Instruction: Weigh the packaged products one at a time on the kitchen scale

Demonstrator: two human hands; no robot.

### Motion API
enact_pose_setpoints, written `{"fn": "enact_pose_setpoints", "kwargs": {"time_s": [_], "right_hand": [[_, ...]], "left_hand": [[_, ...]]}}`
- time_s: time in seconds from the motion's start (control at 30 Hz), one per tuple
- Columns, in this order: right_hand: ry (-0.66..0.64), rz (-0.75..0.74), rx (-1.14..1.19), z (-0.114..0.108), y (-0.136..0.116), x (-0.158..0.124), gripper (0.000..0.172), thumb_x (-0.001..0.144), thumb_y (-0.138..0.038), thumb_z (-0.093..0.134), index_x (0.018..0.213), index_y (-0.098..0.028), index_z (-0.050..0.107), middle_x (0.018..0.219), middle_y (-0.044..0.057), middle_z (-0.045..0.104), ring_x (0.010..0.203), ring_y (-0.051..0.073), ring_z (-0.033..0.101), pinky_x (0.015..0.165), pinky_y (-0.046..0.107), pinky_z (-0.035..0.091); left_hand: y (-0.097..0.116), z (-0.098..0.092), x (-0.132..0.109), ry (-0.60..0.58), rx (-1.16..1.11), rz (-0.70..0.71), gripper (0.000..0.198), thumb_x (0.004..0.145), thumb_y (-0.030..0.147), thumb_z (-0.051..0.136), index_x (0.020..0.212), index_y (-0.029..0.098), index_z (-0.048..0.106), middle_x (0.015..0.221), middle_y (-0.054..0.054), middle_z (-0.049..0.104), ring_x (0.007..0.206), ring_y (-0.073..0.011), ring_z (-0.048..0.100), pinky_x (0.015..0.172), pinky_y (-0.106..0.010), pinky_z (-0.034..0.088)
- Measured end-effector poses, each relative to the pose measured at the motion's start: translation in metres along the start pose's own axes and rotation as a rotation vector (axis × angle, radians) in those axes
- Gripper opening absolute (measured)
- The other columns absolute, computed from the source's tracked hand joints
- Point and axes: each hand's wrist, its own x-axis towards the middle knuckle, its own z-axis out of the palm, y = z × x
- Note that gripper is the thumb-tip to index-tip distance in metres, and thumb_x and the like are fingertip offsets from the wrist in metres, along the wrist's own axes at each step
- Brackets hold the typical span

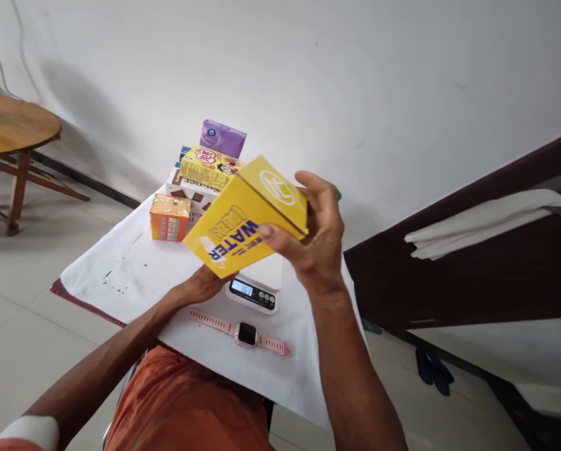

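Observation:
A yellow box [247,222] with blue "WATER" lettering is held tilted above the table. My right hand [318,235] grips its right end, thumb on the front face and fingers round the far side. From below, my left hand [205,283] meets the box's lower edge; most of its fingers are hidden behind the box. Under the box is a white digital kitchen scale [255,294] with a lit display, its plate partly covered. In front of the scale lies a pink smartwatch [247,334], its strap spread out flat.
Behind on the white-covered table [121,263] stand an orange box [170,216], a white box [198,188], a yellow snack box [210,164] and a purple pack [224,138]. A round wooden table [22,122] is at left. White cloth [487,222] hangs over dark furniture at right.

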Motion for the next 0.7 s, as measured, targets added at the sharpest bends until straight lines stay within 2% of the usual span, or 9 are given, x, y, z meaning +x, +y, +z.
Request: {"fn": "enact_pose_setpoints", "kwargs": {"time_s": [0.13, 0.27, 0.43, 0.7], "right_hand": [[0.133, 0.112, -0.088, -0.049, 0.029, -0.012, 0.081, 0.069, -0.06, 0.09, 0.135, -0.031, 0.052, 0.123, 0.007, 0.064, 0.109, 0.028, 0.069, 0.092, 0.048, 0.064], [0.175, 0.194, -0.178, -0.07, 0.065, -0.025, 0.082, 0.065, -0.06, 0.092, 0.131, -0.03, 0.053, 0.126, 0.007, 0.065, 0.102, 0.027, 0.07, 0.088, 0.05, 0.063], [0.154, 0.201, -0.216, -0.072, 0.09, -0.032, 0.086, 0.063, -0.06, 0.092, 0.133, -0.03, 0.052, 0.13, 0.009, 0.063, 0.107, 0.029, 0.069, 0.09, 0.051, 0.061], [0.065, 0.164, -0.166, -0.063, 0.083, -0.038, 0.101, 0.062, -0.057, 0.094, 0.147, -0.034, 0.043, 0.149, 0.009, 0.051, 0.134, 0.031, 0.056, 0.107, 0.053, 0.054]], "left_hand": [[0.009, -0.005, 0.003, -0.072, 0.014, -0.111, 0.043, 0.102, 0.047, 0.046, 0.13, 0.018, 0.061, 0.133, -0.016, 0.069, 0.121, -0.0297, 0.067, 0.108, -0.053, 0.055], [0.009, -0.008, 0.003, -0.045, 0.036, -0.155, 0.052, 0.101, 0.04, 0.05, 0.146, 0.015, 0.05, 0.14, -0.019, 0.065, 0.13, -0.029, 0.064, 0.113, -0.052, 0.052], [0.004, -0.007, 0.003, -0.056, -0.006, -0.164, 0.059, 0.101, 0.041, 0.052, 0.152, 0.013, 0.045, 0.144, -0.021, 0.063, 0.134, -0.0291, 0.062, 0.113, -0.052, 0.052], [0.002, -0.008, 0.003, -0.068, -0.002, -0.157, 0.06, 0.101, 0.043, 0.052, 0.153, 0.013, 0.043, 0.144, -0.021, 0.062, 0.135, -0.0293, 0.062, 0.115, -0.052, 0.051]]}}
